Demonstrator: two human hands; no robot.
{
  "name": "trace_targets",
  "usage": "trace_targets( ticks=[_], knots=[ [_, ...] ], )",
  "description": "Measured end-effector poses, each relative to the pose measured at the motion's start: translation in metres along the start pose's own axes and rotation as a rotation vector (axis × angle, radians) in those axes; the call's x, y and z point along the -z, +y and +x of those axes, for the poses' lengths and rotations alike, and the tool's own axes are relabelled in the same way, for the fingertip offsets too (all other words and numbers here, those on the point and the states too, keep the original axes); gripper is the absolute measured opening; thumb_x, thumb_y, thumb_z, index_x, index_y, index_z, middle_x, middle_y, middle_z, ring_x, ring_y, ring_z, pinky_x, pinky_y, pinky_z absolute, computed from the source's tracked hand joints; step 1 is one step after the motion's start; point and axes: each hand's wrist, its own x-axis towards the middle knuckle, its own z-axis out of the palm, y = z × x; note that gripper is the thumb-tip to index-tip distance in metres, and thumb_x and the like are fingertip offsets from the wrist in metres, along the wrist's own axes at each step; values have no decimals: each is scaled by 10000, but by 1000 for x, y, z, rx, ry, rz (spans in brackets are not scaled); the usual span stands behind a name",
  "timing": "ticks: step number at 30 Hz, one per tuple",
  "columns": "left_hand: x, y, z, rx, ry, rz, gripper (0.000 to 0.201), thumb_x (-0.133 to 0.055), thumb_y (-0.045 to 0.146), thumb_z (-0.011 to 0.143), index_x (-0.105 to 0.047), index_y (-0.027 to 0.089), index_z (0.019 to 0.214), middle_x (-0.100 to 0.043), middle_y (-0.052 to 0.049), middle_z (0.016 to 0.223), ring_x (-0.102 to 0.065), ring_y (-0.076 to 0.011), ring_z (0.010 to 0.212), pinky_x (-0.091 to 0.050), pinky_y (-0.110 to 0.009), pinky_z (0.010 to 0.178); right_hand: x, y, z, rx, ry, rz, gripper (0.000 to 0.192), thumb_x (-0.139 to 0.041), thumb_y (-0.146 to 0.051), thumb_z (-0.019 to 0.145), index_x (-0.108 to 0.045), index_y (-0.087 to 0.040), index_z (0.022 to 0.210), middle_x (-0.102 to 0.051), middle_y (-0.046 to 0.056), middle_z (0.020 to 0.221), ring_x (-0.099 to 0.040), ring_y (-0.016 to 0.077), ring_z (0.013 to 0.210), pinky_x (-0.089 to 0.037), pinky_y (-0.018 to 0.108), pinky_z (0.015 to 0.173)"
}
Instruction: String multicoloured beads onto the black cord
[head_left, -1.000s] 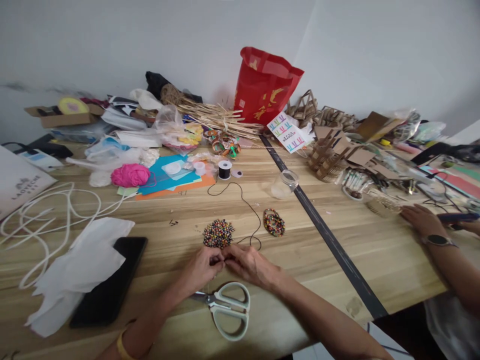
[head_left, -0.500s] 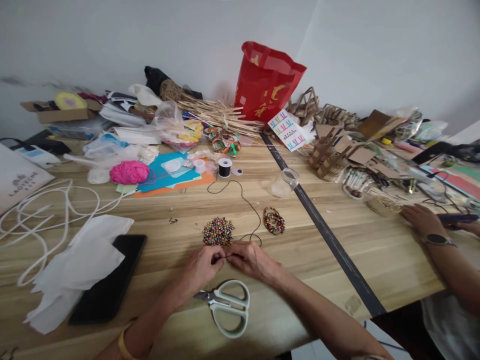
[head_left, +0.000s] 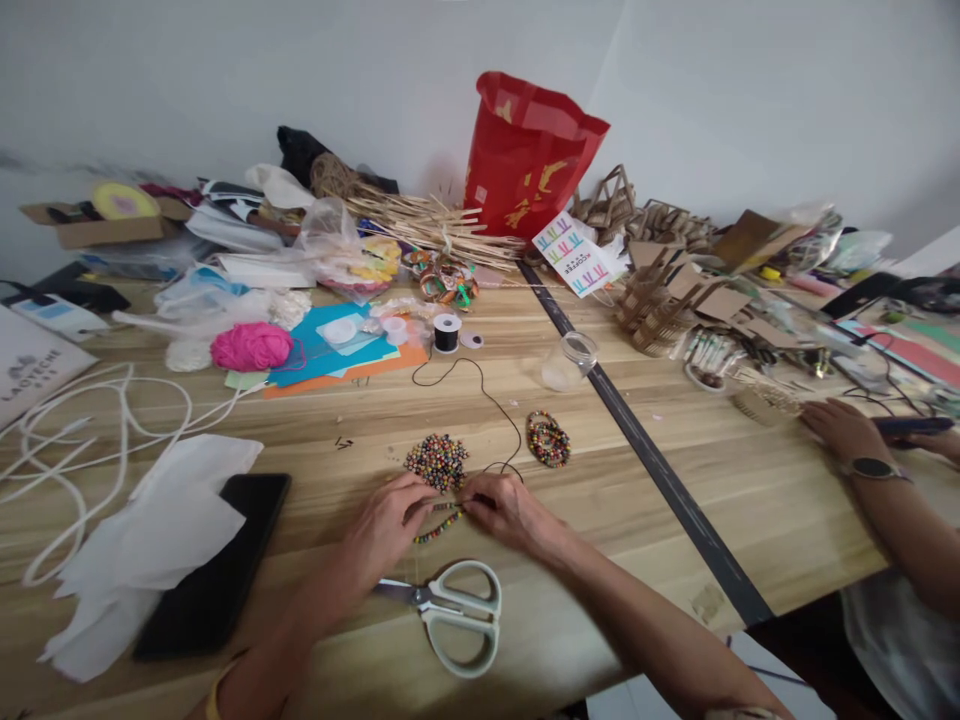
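My left hand [head_left: 384, 528] pinches a string of small coloured beads [head_left: 439, 527], which hangs as a loop between my hands. My right hand [head_left: 508, 512] is closed on the string's dark cord end at the loop's right side. Just beyond my fingers lies a heap of loose multicoloured beads [head_left: 437, 458]. Finished-looking beaded bracelets [head_left: 548, 440] sit stacked to the right of it. A thin black cord [head_left: 507, 412] curves over the table from a spool [head_left: 447, 334] down to my right hand. White-handled scissors [head_left: 495, 608] lie nearer me, below both hands.
A black phone [head_left: 214, 570] lies partly under white tissue [head_left: 161, 535] at left, near a white cable [head_left: 112, 470]. A clear jar [head_left: 568, 362] rests beside a dark strip [head_left: 667, 490]. Craft supplies and a red bag [head_left: 525, 160] line the back. Another person's hand [head_left: 840, 430] is at right.
The beaded loop now shows between my hands, where it was hidden. My left hand has shifted slightly left, apart from my right. The view has moved a little.
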Motion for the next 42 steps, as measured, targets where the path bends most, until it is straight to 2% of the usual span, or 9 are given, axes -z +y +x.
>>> trace_targets(
  ticks=[7, 14, 23, 42],
  knots=[
    [9, -13, 3, 1, -51, -88, 199, -539, 121, 805, -724, 182, 849, -673, -47, 860, -611, -178, 826, -462, -278, 762, -1, 6, 1, -19, -9, 36, 149, -496, -83, 813, -616, -144, 749, -629, 21, 727, -533, 108, 633, -387, 179, 602],
    [7, -14, 6, -31, -153, -78, 285, -512, 110, 832, -737, 230, 961, -633, -44, 837, -573, -177, 826, -439, -272, 750, 0, 8, 1, -26, -14, 68, 140, -499, -105, 827, -609, -142, 750, -617, 19, 713, -520, 104, 617, -384, 184, 583],
    [8, -16, 7, -45, -182, -29, 261, -513, 92, 832, -741, 204, 894, -626, -46, 805, -564, -181, 807, -418, -270, 721, 1, 10, 1, -32, -28, 93, 138, -503, -122, 841, -612, -142, 759, -623, 29, 731, -530, 111, 636, -392, 192, 598],
    [13, -12, 7, -67, -205, 87, 245, -523, 105, 824, -736, 212, 879, -650, -47, 808, -567, -195, 817, -421, -292, 730, 2, 9, 1, -51, -32, 80, 142, -502, -138, 854, -611, -142, 763, -626, 25, 723, -532, 108, 622, -392, 185, 593]
  ],
)
